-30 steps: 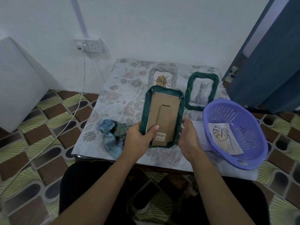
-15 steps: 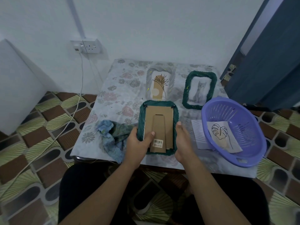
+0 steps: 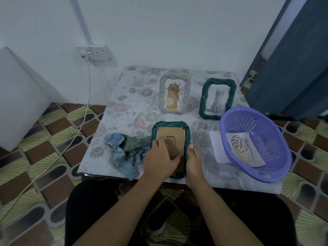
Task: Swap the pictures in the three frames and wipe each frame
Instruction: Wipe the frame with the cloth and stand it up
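Note:
A dark green woven frame point(image 3: 170, 124) lies face down at the table's near edge, its cardboard back point(image 3: 178, 137) up. My left hand point(image 3: 159, 156) rests on that back, over the fold-out stand. My right hand point(image 3: 194, 159) holds the frame's right rim, thumb along the edge. Behind stand a grey frame point(image 3: 162, 89) with a plant drawing and a second green frame point(image 3: 204, 97) with a cat picture. A leaf drawing point(image 3: 243, 148) lies in the purple basket point(image 3: 287, 157). A blue-green cloth point(image 3: 124, 150) is bunched left of the near frame.
The floral-covered table point(image 3: 124, 107) stands against a white wall. A lined white sheet point(image 3: 217, 148) pokes out from under the basket. A wall socket point(image 3: 96, 53) with a cable hangs at the back left. A blue door point(image 3: 292, 68) stands at the right.
The near green frame went from tilted up in both hands to flat, face down on the table. My left hand shifted from its left rim onto the cardboard back.

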{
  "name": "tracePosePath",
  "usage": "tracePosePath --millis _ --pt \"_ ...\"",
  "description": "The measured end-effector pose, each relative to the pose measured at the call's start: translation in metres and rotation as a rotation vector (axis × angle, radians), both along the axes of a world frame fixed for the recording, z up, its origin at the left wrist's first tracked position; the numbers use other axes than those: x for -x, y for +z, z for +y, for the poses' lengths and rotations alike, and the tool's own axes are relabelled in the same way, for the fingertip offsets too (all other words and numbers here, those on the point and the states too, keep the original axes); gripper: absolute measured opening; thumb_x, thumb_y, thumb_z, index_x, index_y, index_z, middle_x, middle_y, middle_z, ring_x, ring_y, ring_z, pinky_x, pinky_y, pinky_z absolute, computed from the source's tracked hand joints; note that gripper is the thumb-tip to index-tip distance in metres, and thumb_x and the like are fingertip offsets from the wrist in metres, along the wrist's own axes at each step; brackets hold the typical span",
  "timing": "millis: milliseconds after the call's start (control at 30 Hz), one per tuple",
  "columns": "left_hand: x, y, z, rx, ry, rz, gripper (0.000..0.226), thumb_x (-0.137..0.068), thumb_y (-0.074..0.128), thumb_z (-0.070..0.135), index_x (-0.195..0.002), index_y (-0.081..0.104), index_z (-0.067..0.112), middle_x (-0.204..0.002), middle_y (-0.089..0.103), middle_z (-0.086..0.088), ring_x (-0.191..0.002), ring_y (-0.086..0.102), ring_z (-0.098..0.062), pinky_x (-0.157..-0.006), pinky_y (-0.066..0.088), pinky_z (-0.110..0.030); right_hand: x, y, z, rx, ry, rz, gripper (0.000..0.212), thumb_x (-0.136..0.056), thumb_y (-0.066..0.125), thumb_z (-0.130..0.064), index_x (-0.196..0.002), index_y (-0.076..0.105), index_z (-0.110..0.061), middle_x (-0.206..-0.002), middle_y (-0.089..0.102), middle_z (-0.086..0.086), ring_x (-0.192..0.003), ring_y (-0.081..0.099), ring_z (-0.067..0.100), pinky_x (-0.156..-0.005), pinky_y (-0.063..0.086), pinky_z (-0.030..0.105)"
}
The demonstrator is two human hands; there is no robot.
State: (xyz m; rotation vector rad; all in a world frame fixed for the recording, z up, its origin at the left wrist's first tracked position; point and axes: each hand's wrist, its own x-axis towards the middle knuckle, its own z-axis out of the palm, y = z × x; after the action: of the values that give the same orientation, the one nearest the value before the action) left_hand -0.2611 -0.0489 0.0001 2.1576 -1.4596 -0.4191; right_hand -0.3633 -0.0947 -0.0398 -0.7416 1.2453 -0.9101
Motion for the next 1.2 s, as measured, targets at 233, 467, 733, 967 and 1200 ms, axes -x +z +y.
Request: tracePosePath --millis 233,467,733,967,1200 --pt "-0.009 0.02 -0.018 -0.211 -0.106 0.035 0.073 -0.076 0.07 0.048 -0.126 0.029 0.017 -0.11 0.054 -0.008 -0.088 0.059 -0.028 -0.064 0.046 -0.034 0.009 -0.003 0.003 -0.006 -0.019 -0.01 0.057 -0.102 0.041 -0.05 -0.151 0.04 -0.02 -0.152 0.043 0.003 -0.139 0.041 0.021 -0.117 0.033 0.047" --pt "-0.017 0.063 -0.038 -0.345 -0.218 -0.019 0.07 -0.08 0.068 0.043 -0.131 0.031 0.013 -0.095 0.053 -0.003 -0.087 0.056 -0.026 -0.069 0.045 -0.035 0.016 -0.012 -0.001 0.001 0.057 -0.139 0.053 -0.097 0.049 -0.05 -0.139 0.056 -0.018 -0.139 0.059 0.004 -0.131 0.052 0.022 -0.114 0.038 0.049" --pt "-0.023 0.102 -0.042 -0.405 -0.224 0.002 0.069 -0.085 0.062 0.052 -0.135 0.037 0.011 -0.119 0.055 -0.01 -0.098 0.053 -0.026 -0.074 0.041 -0.032 0.027 -0.007 -0.002 -0.276 0.01 -0.549 0.047 -0.102 0.041 -0.042 -0.098 0.079 -0.015 -0.104 0.073 0.013 -0.088 0.072 0.029 -0.078 0.059 0.041" --pt "-0.021 0.121 -0.037 -0.259 -0.179 0.357 0.042 -0.084 0.064 0.049 -0.114 0.05 0.023 -0.093 0.061 0.001 -0.077 0.058 -0.013 -0.061 0.041 -0.03 0.014 0.011 0.003 -0.368 0.29 -0.639 0.046 -0.094 0.049 -0.033 -0.125 0.061 -0.002 -0.121 0.064 0.02 -0.096 0.066 0.037 -0.07 0.059 0.04" --pt "-0.029 0.113 -0.021 -0.047 -0.186 0.67 0.017 -0.088 0.067 0.033 -0.102 0.063 0.024 -0.066 0.064 0.004 -0.052 0.051 -0.008 -0.055 0.037 -0.025 0.023 0.037 -0.012 -0.303 0.426 -0.951 0.038 -0.074 0.081 -0.017 -0.108 0.073 0.0 -0.103 0.069 0.015 -0.072 0.063 0.023 -0.06 0.056 0.026"
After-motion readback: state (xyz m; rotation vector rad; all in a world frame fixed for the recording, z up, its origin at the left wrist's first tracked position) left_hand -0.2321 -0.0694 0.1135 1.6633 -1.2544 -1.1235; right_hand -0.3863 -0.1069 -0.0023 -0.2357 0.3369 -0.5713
